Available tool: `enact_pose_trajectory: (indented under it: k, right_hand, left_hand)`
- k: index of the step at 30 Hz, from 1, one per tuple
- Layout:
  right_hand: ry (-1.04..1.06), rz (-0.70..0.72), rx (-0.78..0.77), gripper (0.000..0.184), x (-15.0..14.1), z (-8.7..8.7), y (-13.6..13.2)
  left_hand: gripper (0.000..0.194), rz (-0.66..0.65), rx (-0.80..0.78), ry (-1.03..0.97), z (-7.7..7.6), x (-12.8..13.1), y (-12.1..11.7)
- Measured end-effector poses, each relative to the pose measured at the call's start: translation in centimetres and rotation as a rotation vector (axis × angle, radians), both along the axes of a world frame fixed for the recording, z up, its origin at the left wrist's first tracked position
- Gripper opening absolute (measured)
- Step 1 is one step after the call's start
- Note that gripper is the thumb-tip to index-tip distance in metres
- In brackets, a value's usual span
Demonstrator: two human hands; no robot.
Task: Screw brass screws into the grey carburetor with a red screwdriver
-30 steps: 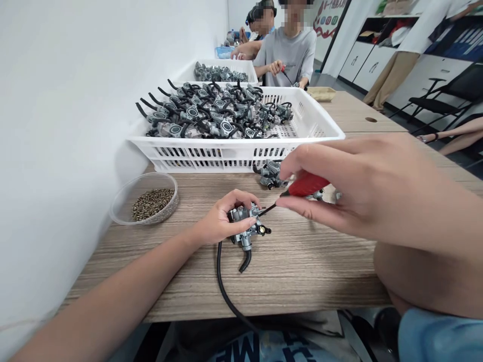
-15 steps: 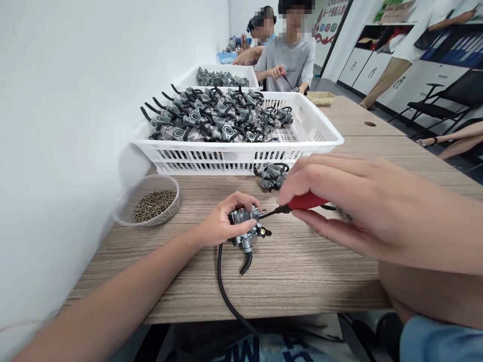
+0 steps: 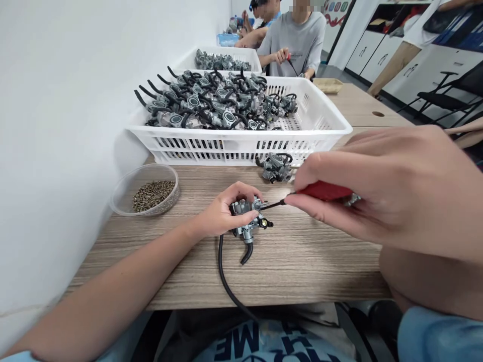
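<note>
A long wood-grain counter [image 3: 302, 261] runs along a plain white wall, with white cabinets and a black chair at the far right of the room. The left hand [image 3: 222, 213] is closed around a small grey metal carburetor [image 3: 249, 221], which rests on the counter near its front edge; a long black hose [image 3: 222, 274] leaves the part and trails over the counter's edge, and a short black hose stub hangs below it. The right hand [image 3: 381, 191] is clenched on the red handle of a screwdriver [image 3: 320, 192], whose dark shaft reaches left with its tip touching the top of the carburetor. Just behind the hands, a second carburetor [image 3: 276, 168] lies loose on the counter, right against the front wall of a white slotted basket [image 3: 234, 147]. That basket is filled with many more of the same parts, their black hoses sticking up. To the left, near the wall, stands a clear round bowl [image 3: 145, 191] holding small dark screws. Beyond the first basket sits a second white basket [image 3: 226, 55], also loaded with metal parts. At the far end of the counter two other people are seated; the nearer one, in a grey shirt, holds a red-handled tool in one hand [image 3: 281, 55].
</note>
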State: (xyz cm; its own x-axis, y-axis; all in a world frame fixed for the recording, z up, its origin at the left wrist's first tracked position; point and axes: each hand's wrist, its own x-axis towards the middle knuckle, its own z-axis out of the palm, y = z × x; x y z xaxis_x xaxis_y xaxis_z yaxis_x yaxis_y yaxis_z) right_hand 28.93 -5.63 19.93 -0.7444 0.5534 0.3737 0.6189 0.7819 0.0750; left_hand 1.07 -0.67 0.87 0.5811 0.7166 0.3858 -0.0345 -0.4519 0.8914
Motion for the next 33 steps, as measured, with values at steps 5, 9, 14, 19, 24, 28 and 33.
enact_pose_trajectory:
  k: [5, 9, 14, 19, 24, 28, 33]
  right_hand:
    - [-0.002, 0.055, -0.139, 0.016, 0.1, 0.1, 0.7]
    - [-0.065, 0.063, -0.012, 0.03, -0.2, 0.2, 0.8]
    - [-0.023, 0.062, -0.096, 0.021, -0.3, 0.3, 0.7]
    - [-0.033, 0.144, -0.043, 0.025, -0.5, 0.2, 0.5]
    - [0.016, 0.085, -0.139, 0.021, -0.3, 0.4, 0.7]
    - [-0.035, 0.215, -0.192, 0.019, 0.0, 0.7, 0.6]
    - [0.002, 0.023, 0.032, 0.03, -1.1, 0.3, 0.4]
  left_hand:
    - [0.024, -0.021, 0.025, -0.003, 0.0, 0.0, 0.1]
    - [0.024, -0.02, 0.009, 0.001, -0.2, -0.1, 0.2]
    - [0.027, -0.015, 0.026, -0.016, -0.5, -0.1, 0.2]
    - [0.025, 0.008, 0.012, -0.024, -0.3, -0.1, 0.1]
    - [0.027, -0.009, -0.005, -0.025, -0.3, 0.0, 0.1]
    - [0.026, 0.003, -0.035, -0.024, -0.3, 0.1, 0.0]
    - [0.025, 0.01, -0.025, -0.018, -0.2, 0.1, 0.0]
